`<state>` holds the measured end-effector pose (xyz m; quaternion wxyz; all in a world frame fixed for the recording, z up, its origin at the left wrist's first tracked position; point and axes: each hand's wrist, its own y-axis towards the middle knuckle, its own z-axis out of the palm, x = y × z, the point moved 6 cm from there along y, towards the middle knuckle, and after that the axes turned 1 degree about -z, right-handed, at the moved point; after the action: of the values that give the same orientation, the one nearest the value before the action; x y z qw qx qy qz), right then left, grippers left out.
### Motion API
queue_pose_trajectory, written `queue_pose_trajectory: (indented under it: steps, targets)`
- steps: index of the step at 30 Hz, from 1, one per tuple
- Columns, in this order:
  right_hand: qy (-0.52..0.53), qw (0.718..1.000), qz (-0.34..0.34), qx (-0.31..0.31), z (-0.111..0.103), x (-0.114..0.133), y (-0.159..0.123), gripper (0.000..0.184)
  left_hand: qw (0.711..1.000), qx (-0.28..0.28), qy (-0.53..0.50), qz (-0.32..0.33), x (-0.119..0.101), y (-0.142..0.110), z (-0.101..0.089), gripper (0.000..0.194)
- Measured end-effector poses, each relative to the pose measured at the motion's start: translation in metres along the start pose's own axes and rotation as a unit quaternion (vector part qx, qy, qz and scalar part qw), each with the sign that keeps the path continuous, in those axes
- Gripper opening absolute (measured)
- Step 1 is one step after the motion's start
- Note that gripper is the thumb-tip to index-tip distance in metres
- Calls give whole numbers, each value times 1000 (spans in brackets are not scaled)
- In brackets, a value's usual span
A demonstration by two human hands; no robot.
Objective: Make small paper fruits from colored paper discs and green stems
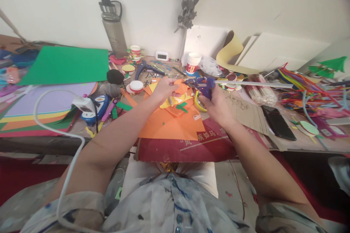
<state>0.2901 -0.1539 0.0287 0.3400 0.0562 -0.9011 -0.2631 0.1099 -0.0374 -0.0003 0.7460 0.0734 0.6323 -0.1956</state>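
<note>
My right hand [217, 103] is wrapped round a blue hot glue gun [203, 84], with a long pale glue stick [254, 84] jutting from its back to the right. The gun's nozzle end points left, close to an orange paper piece [181, 86] that my left hand [165, 89] pinches. Exactly where the nozzle meets the paper is too small to make out. Beneath both hands lie orange sheets [166, 127], with yellow scraps and a green paper strip [182, 107] on top. A yellow ring-shaped roll [199, 102] sits just below the gun.
A grey bottle [113, 25] stands against the wall at the back left. Behind the gun is a paper cup [193, 63]. A black phone [278, 122] lies at the right, near bundled coloured pipe cleaners [308, 94]. A white cable [82, 153] loops over my left side.
</note>
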Motion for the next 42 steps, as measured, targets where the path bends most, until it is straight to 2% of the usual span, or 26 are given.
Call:
queue_pose_trajectory:
  steps: [4,8,15,21,42]
  targets:
    - [-7,1000,4,-5,-1,1,0,56,1000,2,9,-1,-2,-2,2,16]
    - [-12,1000,8,15,0,2,-2,54,1000,-8,6,8,-4,-2,0,17]
    - [1,1000,15,11,-2,3,-2,63,1000,11,19,-2,-1,-3,4,15]
    - [-9,1000,5,0,-1,1,-4,55,1000,4,15,6,-2,-3,2,16]
    - [3,1000,22,0,0,4,-5,56,1000,-1,3,-1,-2,-4,4,17]
